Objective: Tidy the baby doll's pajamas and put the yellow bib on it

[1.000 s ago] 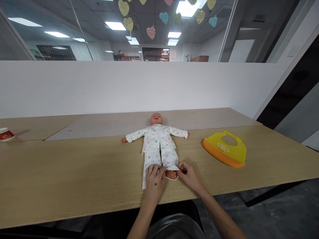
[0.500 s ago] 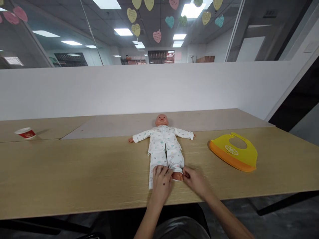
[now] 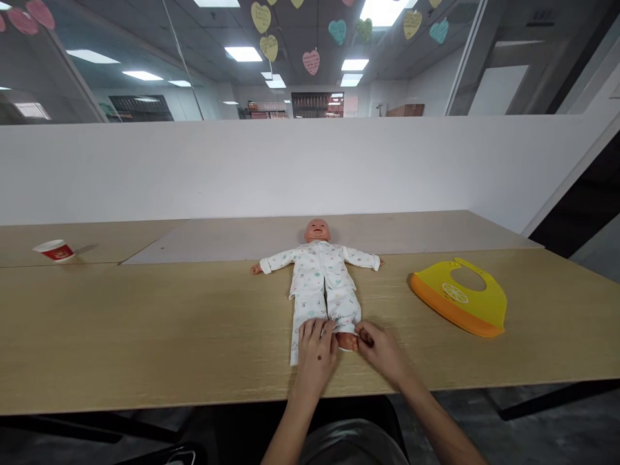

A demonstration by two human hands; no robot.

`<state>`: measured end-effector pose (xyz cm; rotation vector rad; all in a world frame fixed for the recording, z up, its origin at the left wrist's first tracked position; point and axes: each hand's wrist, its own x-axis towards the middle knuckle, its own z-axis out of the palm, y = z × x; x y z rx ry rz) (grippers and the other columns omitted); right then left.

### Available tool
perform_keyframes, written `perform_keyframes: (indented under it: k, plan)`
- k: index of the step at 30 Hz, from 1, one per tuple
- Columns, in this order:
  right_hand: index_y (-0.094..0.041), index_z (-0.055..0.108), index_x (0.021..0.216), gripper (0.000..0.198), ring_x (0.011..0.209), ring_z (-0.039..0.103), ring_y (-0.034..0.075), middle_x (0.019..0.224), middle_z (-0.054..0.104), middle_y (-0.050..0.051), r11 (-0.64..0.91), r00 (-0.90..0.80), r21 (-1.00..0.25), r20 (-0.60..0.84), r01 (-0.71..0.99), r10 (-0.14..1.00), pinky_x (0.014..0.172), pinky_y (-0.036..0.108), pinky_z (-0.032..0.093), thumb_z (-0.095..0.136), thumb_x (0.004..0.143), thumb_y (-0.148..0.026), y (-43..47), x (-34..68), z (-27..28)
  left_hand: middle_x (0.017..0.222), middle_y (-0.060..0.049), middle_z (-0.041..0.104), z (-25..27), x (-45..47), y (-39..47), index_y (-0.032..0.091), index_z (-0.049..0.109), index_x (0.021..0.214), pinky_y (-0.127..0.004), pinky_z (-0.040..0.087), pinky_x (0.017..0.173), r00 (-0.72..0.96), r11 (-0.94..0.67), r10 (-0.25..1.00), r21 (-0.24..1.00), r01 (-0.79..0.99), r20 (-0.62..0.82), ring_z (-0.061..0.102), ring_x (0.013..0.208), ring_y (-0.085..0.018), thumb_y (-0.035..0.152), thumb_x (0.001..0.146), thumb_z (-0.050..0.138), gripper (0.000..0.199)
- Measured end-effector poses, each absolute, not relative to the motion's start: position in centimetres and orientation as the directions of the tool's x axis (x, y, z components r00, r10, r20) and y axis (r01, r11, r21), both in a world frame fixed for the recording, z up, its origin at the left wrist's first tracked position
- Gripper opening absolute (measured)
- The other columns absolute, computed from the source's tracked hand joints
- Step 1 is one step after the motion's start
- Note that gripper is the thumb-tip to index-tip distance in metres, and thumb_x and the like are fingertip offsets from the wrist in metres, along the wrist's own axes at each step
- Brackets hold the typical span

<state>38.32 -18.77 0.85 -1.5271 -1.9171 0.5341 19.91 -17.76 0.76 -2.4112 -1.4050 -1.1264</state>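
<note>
A baby doll (image 3: 317, 230) lies on its back with its arms spread, dressed in a white patterned top (image 3: 323, 268) and matching pants (image 3: 345, 309). One pant leg is pushed up at the cuff, and a bare doll foot (image 3: 347, 341) shows below it. My left hand (image 3: 317, 355) lies over the lower pants, fingers curled at the inner side of that cuff; its fingertips are partly hidden. On the outer side, my right hand (image 3: 382, 351) pinches the cuff's edge beside the foot. The other pant leg lies flat, its foot out of sight.
A yellow and orange bib (image 3: 458, 303) lies to the right on the wooden table (image 3: 145, 336). A red and white paper cup (image 3: 57, 250) is at the far left. Behind the table rises a white wall (image 3: 271, 168) with glass above it.
The camera view has shifted slightly. Both hands stay at the same pant cuff, with hardly any visible movement; the doll lies as before.
</note>
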Motion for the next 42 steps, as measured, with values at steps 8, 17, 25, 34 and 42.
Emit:
perform_keyframes:
  k: [8, 17, 25, 34, 42]
  plan:
    - [-0.018, 0.059, 0.09, 0.018, 0.072, 0.059, 0.014, 0.081, 0.065, 0.003, 0.4, -0.107, -0.691, 0.426, 0.603, 0.898, 0.067, 0.023, 0.043, 0.042, 0.089, -0.022, -19.2, 38.9, -0.4, 0.081, -0.005, 0.064, 1.2, 19.9, -18.3, 0.017, 0.062, 0.083, -0.038, 0.043, 0.078, 0.27, -0.671, 0.582, 0.265, 0.692, 0.767, 0.054, 0.082, -0.022, 0.006, 0.077, 0.056, 0.015]
    - [-0.019, 0.042, 0.059, 0.024, 0.049, 0.041, 0.008, 0.051, 0.044, -0.005, 0.597, -0.231, -0.486, 0.619, 0.639, 0.751, 0.049, 0.02, 0.029, 0.049, 0.082, -0.017, -19.9, 38.8, 0.5, 0.054, 0.0, 0.049, 2.3, 19.9, -18.6, 0.018, 0.047, 0.057, -0.029, 0.036, 0.061, 0.282, -0.768, 0.513, 0.287, 0.572, 0.811, 0.046, 0.06, -0.014, 0.006, 0.078, 0.051, 0.024]
    - [-0.019, 0.052, 0.065, 0.029, 0.051, 0.044, 0.008, 0.055, 0.049, -0.003, 0.476, -0.069, -0.503, 0.632, 0.721, 0.772, 0.051, 0.02, 0.033, 0.049, 0.093, -0.029, -19.8, 38.8, 0.1, 0.047, 0.005, 0.042, 2.4, 16.1, -17.3, 0.019, 0.038, 0.051, -0.023, 0.036, 0.053, 0.131, -0.678, 0.651, 0.495, 0.543, 0.748, 0.041, 0.048, -0.009, 0.017, 0.088, 0.049, 0.039]
    - [-0.017, 0.058, 0.114, 0.032, 0.091, 0.063, 0.021, 0.103, 0.067, 0.011, 0.148, -0.045, -0.329, 0.301, 0.933, 0.953, 0.075, 0.029, 0.044, 0.045, 0.094, -0.037, -15.9, 39.7, 3.6, 0.099, -0.019, 0.064, 4.9, 11.5, -9.9, 0.014, 0.062, 0.099, -0.039, 0.045, 0.067, 0.135, -0.168, 0.926, 0.063, 0.984, 0.352, 0.061, 0.089, -0.032, 0.032, 0.085, 0.05, 0.025]
    - [-0.012, 0.06, 0.109, 0.027, 0.099, 0.063, 0.025, 0.11, 0.066, 0.015, 0.012, -0.001, -0.074, 0.148, 0.997, 0.989, 0.079, 0.031, 0.042, 0.044, 0.092, -0.024, -8.0, 38.9, 3.5, 0.093, -0.018, 0.067, 3.3, 12.9, -6.4, 0.008, 0.066, 0.102, -0.034, 0.043, 0.067, 0.12, -0.127, 0.979, 0.038, 0.991, 0.163, 0.064, 0.081, -0.028, 0.02, 0.092, 0.037, 0.033]
